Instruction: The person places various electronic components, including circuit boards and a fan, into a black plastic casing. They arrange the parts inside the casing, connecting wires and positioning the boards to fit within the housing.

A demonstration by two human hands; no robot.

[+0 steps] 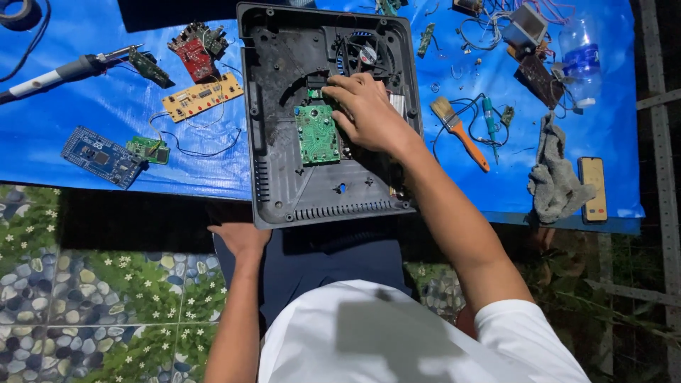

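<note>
Left hand (pixel 242 237) grips the near edge of a black appliance housing (pixel 284 195), long axis pointing away. Inside lie a green circuit board (pixel 316 135) and fan (pixel 363 53). Right hand (pixel 369 112) fingers press together beside the board, over blue tarp (pixel 120 113).

A single head-worn camera looks almost straight down from above the person's shoulders, close in. The view faces away from the body across a blue tarp (pixel 128 106), with both forearms entering from the bottom edge and patterned floor tiles (pixel 85 298) at lower left.
</note>
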